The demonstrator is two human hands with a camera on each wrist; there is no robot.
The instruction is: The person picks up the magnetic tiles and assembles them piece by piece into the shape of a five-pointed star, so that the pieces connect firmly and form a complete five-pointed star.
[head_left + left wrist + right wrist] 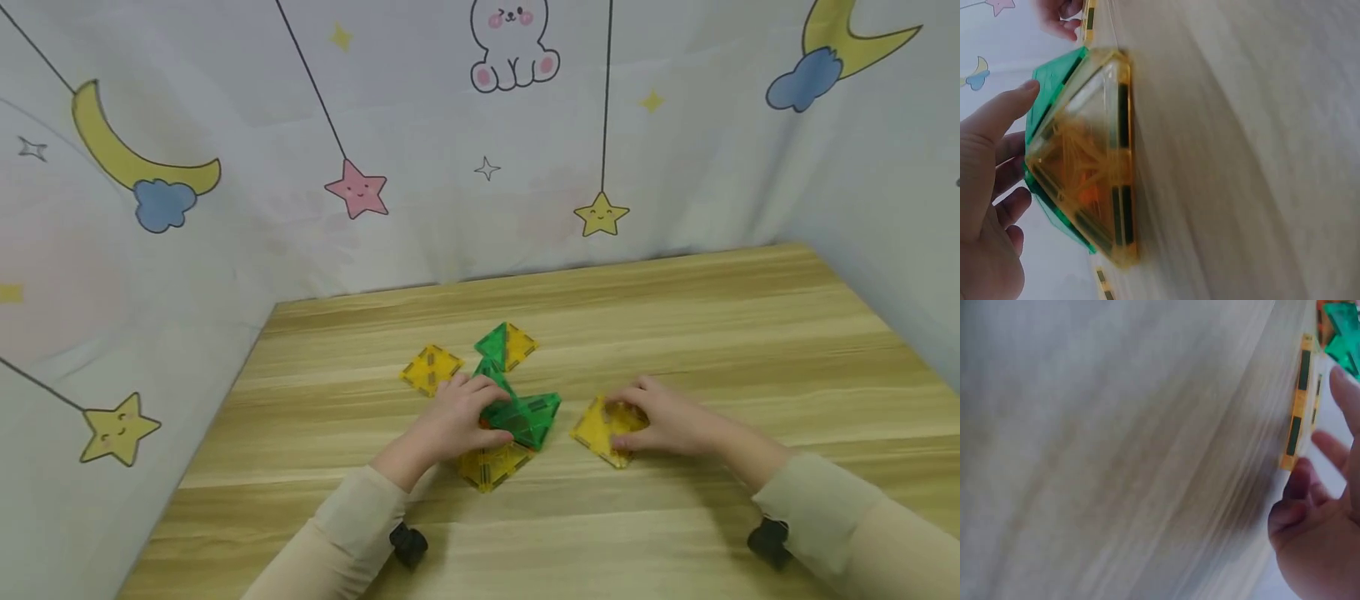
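A structure of translucent magnetic tiles stands on the table, with yellow tiles (pixel 1085 144) sloping up from its base and green tiles (pixel 531 417) at its top. My left hand (pixel 462 417) holds it from its left side; in the left wrist view the thumb lies against a green tile (pixel 1054 78) and the other fingers are behind. To the right, my right hand (pixel 663 421) grips flat yellow magnetic tiles (pixel 596 432), thumb on the near side and fingers on the far side. The right wrist view shows the edge of these yellow tiles (pixel 1297 406) low over the tabletop.
Behind the structure lie a yellow tile pair (pixel 431 369) and a green-and-yellow pair (pixel 507 346). The wood-grain table (pixel 712 325) meets a white curtain (pixel 450 242) with printed stars and moons at its back edge.
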